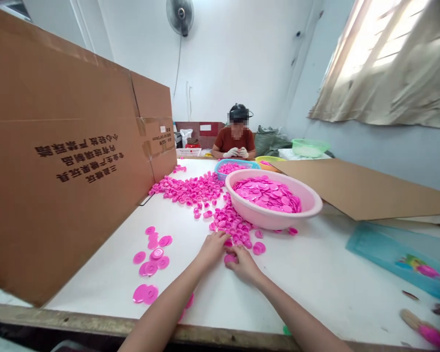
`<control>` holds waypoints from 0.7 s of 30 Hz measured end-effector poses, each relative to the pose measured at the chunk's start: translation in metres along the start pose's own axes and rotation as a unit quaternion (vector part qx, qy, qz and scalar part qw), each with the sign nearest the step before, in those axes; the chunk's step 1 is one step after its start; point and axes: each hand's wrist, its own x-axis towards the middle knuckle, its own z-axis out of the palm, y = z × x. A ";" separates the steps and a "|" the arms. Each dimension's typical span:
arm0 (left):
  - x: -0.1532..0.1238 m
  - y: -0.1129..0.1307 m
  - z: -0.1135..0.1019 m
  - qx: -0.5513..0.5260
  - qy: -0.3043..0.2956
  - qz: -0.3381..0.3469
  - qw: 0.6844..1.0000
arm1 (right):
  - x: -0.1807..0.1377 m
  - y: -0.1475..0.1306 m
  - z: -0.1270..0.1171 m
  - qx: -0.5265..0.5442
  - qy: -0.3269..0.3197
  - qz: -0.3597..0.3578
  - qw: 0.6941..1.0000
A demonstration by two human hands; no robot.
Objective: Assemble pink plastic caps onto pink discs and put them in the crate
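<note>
My left hand (213,247) is at the near edge of a heap of small pink plastic cups (232,222), its fingers curled over a small pink cup (228,242). Close beside it, my right hand (245,265) pinches a round pink piece (230,258) between thumb and fingers; whether it is a cup or a flat disc I cannot tell. Flat pink discs (151,268) lie scattered left of my forearms, some overlapping. Just beyond the hands stands a pale pink basin (313,208) piled with pink discs (266,193).
A tall cardboard box (77,146) walls off the left side. On the right are a cardboard flap (363,188) and a blue translucent tray (379,252). A blue basket (238,163) of pink pieces stands farther back. Across the table sits a person (235,139) wearing white gloves.
</note>
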 end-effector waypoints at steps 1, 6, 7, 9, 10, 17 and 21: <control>0.003 -0.001 0.005 -0.002 0.001 0.008 1.000 | -0.002 0.004 -0.003 0.009 0.013 0.012 1.000; -0.002 -0.011 0.007 -0.047 0.042 -0.037 0.997 | -0.003 0.008 -0.007 0.054 0.037 0.031 0.997; -0.004 -0.013 0.003 -0.072 0.055 -0.052 0.995 | -0.002 0.008 -0.006 0.060 0.040 0.032 0.997; -0.010 -0.017 -0.009 -0.118 0.076 -0.076 0.987 | 0.001 0.009 -0.006 0.074 0.049 0.038 0.995; -0.014 -0.019 -0.015 -0.130 0.081 -0.084 0.985 | 0.002 0.010 -0.007 0.084 0.052 0.044 0.994; -0.044 -0.028 -0.028 -0.109 -0.022 -0.108 0.988 | 0.012 0.003 -0.010 0.263 0.017 0.133 0.955; -0.042 -0.030 -0.018 -0.139 -0.048 -0.101 0.984 | 0.024 -0.017 0.004 0.306 -0.027 0.116 0.945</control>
